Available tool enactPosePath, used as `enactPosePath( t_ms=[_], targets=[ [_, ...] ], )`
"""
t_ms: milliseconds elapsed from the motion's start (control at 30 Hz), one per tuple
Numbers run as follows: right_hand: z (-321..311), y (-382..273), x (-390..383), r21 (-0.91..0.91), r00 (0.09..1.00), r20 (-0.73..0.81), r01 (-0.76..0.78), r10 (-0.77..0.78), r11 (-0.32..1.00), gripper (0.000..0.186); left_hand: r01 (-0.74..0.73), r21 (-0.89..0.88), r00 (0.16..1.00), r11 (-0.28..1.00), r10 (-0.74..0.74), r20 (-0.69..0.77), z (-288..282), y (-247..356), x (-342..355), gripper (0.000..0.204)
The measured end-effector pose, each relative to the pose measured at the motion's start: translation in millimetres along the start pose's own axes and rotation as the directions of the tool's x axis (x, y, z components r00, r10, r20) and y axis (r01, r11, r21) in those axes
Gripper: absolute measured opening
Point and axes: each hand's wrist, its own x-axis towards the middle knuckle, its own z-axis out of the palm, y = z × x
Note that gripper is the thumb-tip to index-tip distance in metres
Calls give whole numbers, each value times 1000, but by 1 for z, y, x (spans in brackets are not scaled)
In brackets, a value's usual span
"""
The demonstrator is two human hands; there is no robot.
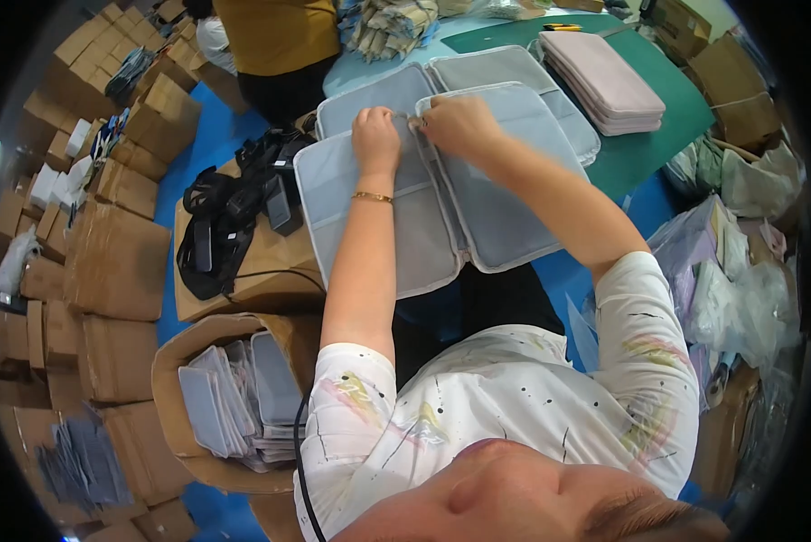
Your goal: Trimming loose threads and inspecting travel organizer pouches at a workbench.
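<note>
An open grey zip case point(351, 235) with pale edging lies spread before me, over another open grey case point(369, 90). My left hand point(376, 135), with a bracelet at the wrist, is closed at the top of the front case, just left of its spine. Just right of the spine, my right hand point(450, 126) pinches the top edge by the zipper; exactly what sits between its fingertips is too small to make out. A stack of closed pink cases point(595, 77) rests on a green mat point(672, 108) at the right.
A carton of grey pieces point(215, 406) stands at lower left, beside black gear point(225, 208) on cardboard. Stacked boxes point(112, 262) fill the left. Another person point(274, 36) stands beyond the table near cloth bundles point(383, 27). Plastic-wrapped goods point(731, 289) are at right.
</note>
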Motion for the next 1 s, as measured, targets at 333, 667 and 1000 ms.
enactPosePath(
  t_ms=[333,667,1000],
  targets=[
    [-20,14,-216,724,689,-308,-278,657,631,30,58,-113,998,992,-61,-28,-9,-15,0,12],
    [41,60,-271,966,417,-15,-230,909,122,28,-8,-99,993,995,20,118,-29,27,11,21],
    [62,-5,-247,974,607,195,-210,771,-82,30,-252,-216,925,943,300,234,-10,108,-26,32]
  ],
)
